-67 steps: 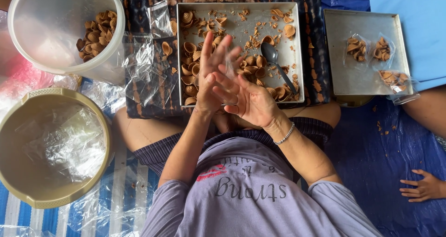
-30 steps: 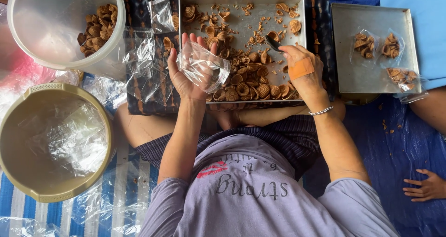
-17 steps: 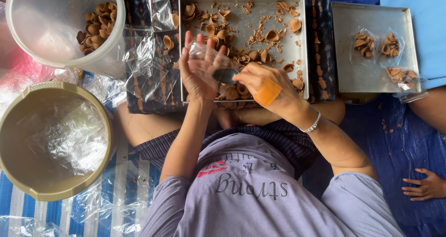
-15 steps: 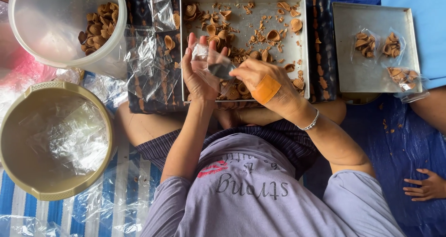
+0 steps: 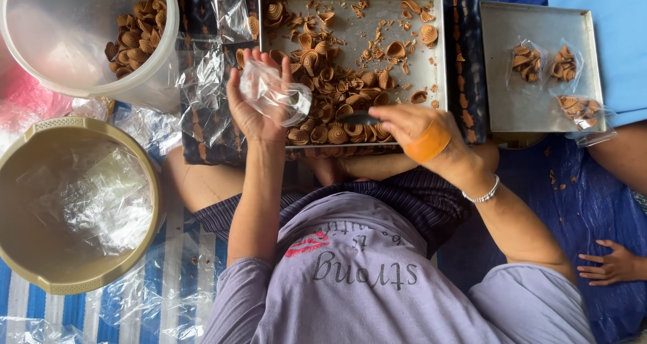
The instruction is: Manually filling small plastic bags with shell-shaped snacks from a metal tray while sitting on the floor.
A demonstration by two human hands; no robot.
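Small clear plastic bag [image 5: 275,96] held up over the near-left part of the metal tray [image 5: 350,20], mouth turned right toward the scoop, likely for filling. Left hand [image 5: 253,105] pinches it, fingers half curled. Right hand [image 5: 418,132], orange bandage on its back, is closed around a dark scoop [image 5: 357,118] lying low among the spiral shell-shaped snacks [image 5: 337,91]. Second tray [image 5: 539,68] at right carries filled bags. White bucket [image 5: 87,41] far left holds more snacks; tan basin [image 5: 74,206] near left holds spare bags. Another person's hand [image 5: 613,266] rests near right.
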